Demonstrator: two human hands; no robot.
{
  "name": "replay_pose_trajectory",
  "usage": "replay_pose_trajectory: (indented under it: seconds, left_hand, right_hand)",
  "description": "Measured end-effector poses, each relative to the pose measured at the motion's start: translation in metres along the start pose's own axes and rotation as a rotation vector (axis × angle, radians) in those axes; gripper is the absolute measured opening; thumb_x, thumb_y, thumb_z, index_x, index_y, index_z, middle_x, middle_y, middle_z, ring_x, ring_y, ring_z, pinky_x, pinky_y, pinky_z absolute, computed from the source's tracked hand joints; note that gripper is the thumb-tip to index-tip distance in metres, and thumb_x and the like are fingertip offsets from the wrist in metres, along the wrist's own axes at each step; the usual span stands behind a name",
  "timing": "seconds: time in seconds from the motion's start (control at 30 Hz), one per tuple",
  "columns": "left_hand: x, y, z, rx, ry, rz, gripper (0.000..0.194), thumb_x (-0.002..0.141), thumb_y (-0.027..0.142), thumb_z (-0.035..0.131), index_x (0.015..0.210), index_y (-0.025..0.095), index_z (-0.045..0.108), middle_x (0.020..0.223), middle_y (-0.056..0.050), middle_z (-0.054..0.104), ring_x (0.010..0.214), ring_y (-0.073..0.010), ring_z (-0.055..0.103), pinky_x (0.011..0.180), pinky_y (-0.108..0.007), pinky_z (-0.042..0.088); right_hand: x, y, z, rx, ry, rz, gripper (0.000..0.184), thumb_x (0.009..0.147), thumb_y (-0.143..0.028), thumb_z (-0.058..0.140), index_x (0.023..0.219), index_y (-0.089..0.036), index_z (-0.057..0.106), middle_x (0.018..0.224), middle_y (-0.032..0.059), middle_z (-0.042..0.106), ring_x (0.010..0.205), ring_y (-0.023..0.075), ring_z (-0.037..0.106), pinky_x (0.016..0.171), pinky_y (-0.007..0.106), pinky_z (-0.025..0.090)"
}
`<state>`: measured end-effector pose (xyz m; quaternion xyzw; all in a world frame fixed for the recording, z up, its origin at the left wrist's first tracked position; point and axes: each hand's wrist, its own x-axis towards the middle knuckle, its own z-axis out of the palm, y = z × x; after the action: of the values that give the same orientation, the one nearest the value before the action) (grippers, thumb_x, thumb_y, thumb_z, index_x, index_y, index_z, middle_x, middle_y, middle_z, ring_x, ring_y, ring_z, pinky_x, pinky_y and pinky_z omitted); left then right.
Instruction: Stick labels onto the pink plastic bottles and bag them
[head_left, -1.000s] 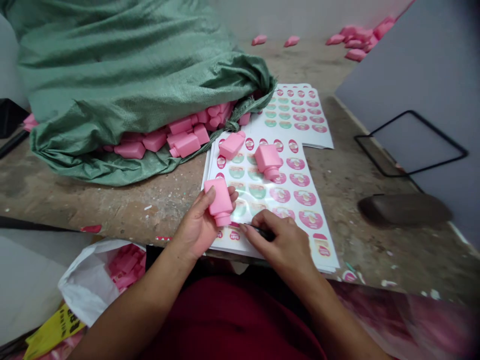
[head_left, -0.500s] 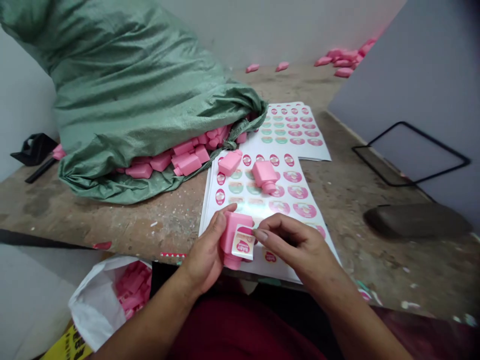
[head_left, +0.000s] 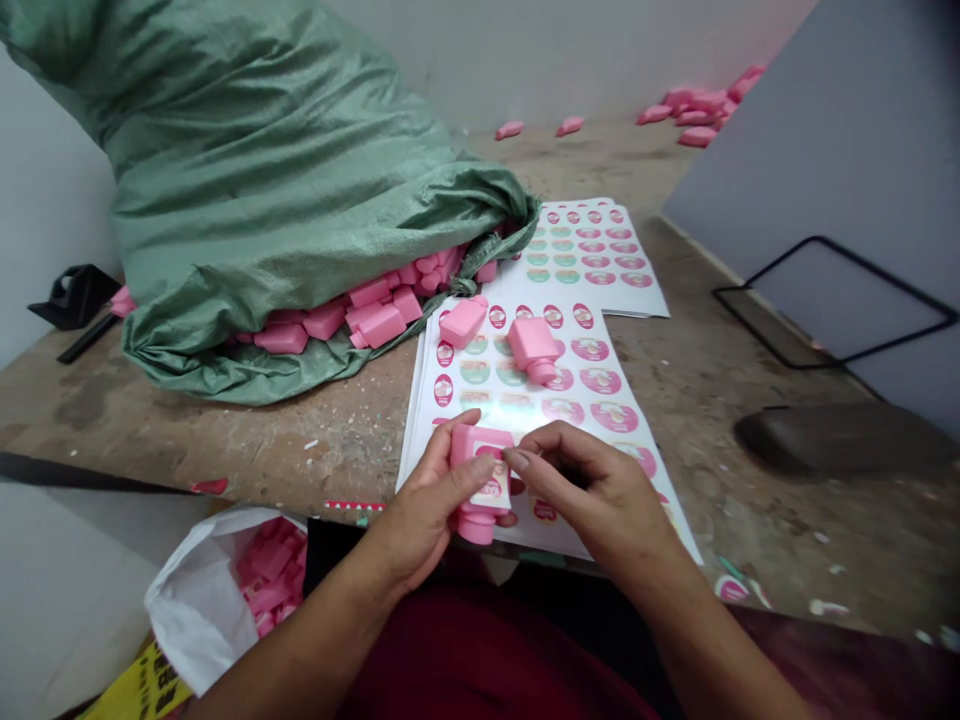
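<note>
The left hand (head_left: 416, 515) clamps a pink bottle (head_left: 475, 528), its label (head_left: 492, 492) on but (seemingly) unfinished, corner pinched by the right hand (head_left: 611, 495). Beyond them, two bottles (head_left: 532, 345) (head_left: 463, 323) look unlabelled.

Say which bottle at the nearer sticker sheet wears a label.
The pink bottle in the left hand; the two bottles lying on the sticker sheet show none.
</note>
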<state>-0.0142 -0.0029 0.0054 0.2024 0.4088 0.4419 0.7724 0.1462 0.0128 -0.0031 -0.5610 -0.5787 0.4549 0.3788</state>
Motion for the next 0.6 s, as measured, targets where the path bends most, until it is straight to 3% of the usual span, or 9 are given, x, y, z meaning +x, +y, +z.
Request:
replay_pose_trajectory:
  seconds: [0.2,0.33,0.47,0.53,0.6]
  left_hand:
    - [-0.004,0.001,-0.001,0.034,-0.011,-0.019,0.055,0.079,0.025,0.075,0.127,0.022,0.049,0.116,-0.009,0.063,0.086,-0.0186,0.068,0.065,-0.026,0.056]
    - [-0.005,-0.001,0.001,0.046,-0.004,-0.037,0.063,0.072,0.016,0.077,0.126,0.025,0.046,0.108,-0.005,0.063,0.079,-0.0138,0.065,0.065,-0.024,0.055]
    - [-0.002,-0.002,0.005,0.073,0.007,-0.037,0.064,0.065,0.011,0.080,0.119,0.026,0.049,0.108,-0.003,0.062,0.081,-0.0128,0.064,0.067,-0.024,0.055]
    - [-0.008,0.004,-0.002,0.122,0.020,-0.057,0.063,0.065,0.015,0.082,0.119,0.026,0.051,0.112,-0.005,0.063,0.088,-0.0176,0.066,0.069,-0.026,0.056]
    - [-0.027,0.017,-0.025,0.209,0.048,-0.089,0.063,0.069,0.020,0.082,0.124,0.027,0.053,0.114,-0.009,0.066,0.092,-0.0214,0.069,0.072,-0.029,0.056]
  right_hand:
    - [-0.001,0.010,-0.005,-0.203,0.188,-0.094,0.026,0.085,-0.048,0.062,0.078,-0.024,0.066,0.058,-0.0028,0.057,0.052,0.0135,0.050,0.053,0.027,0.039]
    - [-0.003,0.003,0.000,-0.126,0.142,-0.099,0.025,0.082,-0.048,0.065,0.090,-0.024,0.064,0.067,-0.0022,0.060,0.059,0.0148,0.054,0.055,0.027,0.041]
    - [-0.002,-0.001,0.010,-0.078,0.120,-0.080,0.034,0.075,-0.047,0.072,0.098,-0.025,0.061,0.062,-0.0062,0.052,0.055,0.0144,0.050,0.053,0.027,0.040]
    - [0.002,0.003,0.009,-0.069,0.136,-0.081,0.029,0.079,-0.048,0.068,0.095,-0.025,0.060,0.062,-0.0063,0.050,0.054,0.0141,0.049,0.052,0.027,0.040]
    - [0.011,0.011,-0.001,-0.140,0.160,-0.088,0.025,0.082,-0.048,0.064,0.091,-0.024,0.060,0.063,-0.0050,0.053,0.055,0.0143,0.050,0.053,0.027,0.040]
